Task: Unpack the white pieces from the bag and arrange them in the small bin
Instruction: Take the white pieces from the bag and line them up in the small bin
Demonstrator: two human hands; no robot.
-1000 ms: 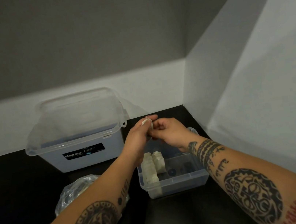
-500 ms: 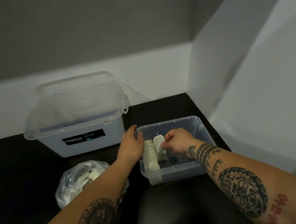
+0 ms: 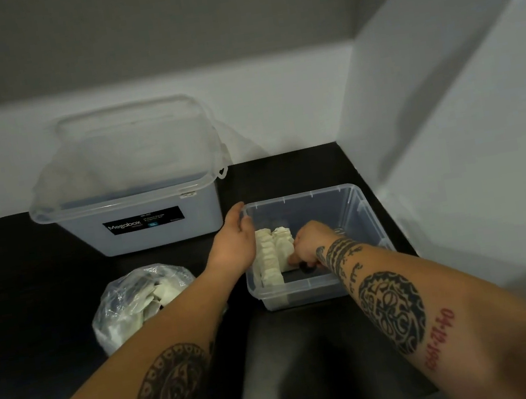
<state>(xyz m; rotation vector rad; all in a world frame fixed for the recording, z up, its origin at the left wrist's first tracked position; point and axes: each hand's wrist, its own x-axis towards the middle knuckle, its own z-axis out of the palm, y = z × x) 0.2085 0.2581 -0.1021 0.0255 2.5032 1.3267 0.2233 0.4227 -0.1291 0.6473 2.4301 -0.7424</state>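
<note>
left hand [image 3: 232,241] flat at small bin [image 3: 349,193], right hand [image 3: 309,243] pinching white piece [image 3: 284,253], rows [image 3: 268,261] front-to-back

Right half of small bin [image 3: 324,207] free; white pieces [image 3: 268,253] fill left.

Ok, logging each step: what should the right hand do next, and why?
Probably release the white piece and reach for the bag: the right hand is in the small bin, its grip on that piece at the near end of the second row, and the bag holds more. The left hand rests on the rim.
</note>
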